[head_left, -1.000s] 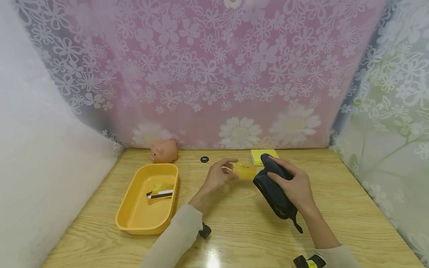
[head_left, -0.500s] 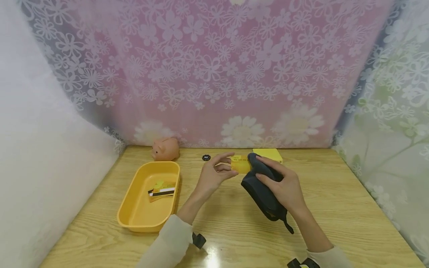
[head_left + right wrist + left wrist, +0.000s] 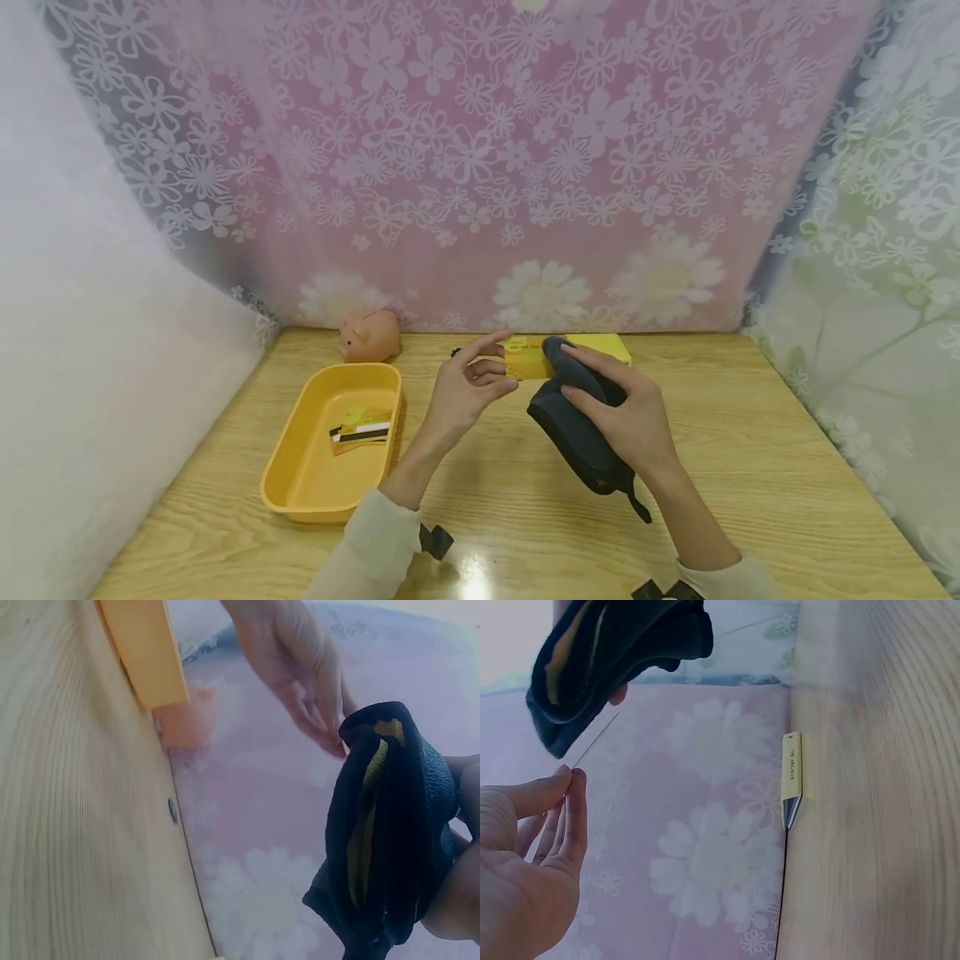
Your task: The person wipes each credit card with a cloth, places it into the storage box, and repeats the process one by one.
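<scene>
My left hand [image 3: 461,396] pinches the left end of a yellow bank card [image 3: 527,358] between thumb and fingers. In the left wrist view the card shows edge-on as a thin line [image 3: 596,740]. My right hand [image 3: 630,417] grips a dark blue fabric pouch [image 3: 581,433] with a short loop hanging from its lower end. From the head, the card's right end meets the pouch's upper tip; whether it is inside cannot be told. The right wrist view shows the pouch's dark folds [image 3: 390,825] parted, with yellowish strips between them. Both hands are raised above the table.
A yellow tray [image 3: 281,467] at left holds several cards [image 3: 363,429]. Behind it sits a pink piggy bank [image 3: 370,335]. A black chip [image 3: 172,810] lies near the back edge. The yellow book [image 3: 611,346] lies at the back, partly behind the pouch.
Both hands have shifted left with the card and pouch. The gap between card and pouch has closed, and less of the card shows. My left hand now covers most of the chip.
</scene>
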Demonstrator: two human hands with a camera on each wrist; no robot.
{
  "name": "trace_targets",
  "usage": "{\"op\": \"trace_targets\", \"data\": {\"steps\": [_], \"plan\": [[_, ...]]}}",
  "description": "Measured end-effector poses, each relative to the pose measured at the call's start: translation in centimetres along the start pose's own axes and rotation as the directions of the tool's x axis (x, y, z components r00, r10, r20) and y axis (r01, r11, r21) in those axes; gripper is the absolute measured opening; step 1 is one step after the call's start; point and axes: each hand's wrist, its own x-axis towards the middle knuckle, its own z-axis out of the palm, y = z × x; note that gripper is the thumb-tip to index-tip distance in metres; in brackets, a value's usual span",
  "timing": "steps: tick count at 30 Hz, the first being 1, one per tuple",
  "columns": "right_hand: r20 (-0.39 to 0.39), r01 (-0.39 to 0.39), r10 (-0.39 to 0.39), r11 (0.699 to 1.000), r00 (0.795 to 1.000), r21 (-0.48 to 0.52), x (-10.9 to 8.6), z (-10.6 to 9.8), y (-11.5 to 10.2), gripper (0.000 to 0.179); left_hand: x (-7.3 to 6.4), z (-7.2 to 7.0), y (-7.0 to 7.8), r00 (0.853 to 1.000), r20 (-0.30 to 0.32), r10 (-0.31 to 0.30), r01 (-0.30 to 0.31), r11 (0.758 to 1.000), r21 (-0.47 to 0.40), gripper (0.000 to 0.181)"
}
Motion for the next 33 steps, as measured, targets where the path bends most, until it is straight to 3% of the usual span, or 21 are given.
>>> {"op": "trace_targets", "data": {"steps": [6, 14, 33], "plan": [[0.056, 0.029, -0.031, 0.999, 0.998, 0.024, 0.0, 1.5, -0.8, 0.054, -0.2, 0.4, -0.4, 1.000, -0.001, -0.002, 0.002, 1.000, 0.021, 0.061], [0.095, 0.025, -0.028, 0.999, 0.995, 0.036, -0.2, 3.2, -1.1, 0.052, -0.2, 1.0, -0.9, 0.998, 0.019, 0.059, -0.060, 0.998, 0.026, 0.059], [0.064, -0.039, 0.037, 0.999, 0.997, 0.029, -0.2, 3.2, -0.5, 0.051, -0.1, 0.6, -1.3, 0.999, -0.002, 0.037, -0.037, 0.999, -0.003, 0.056]]}}
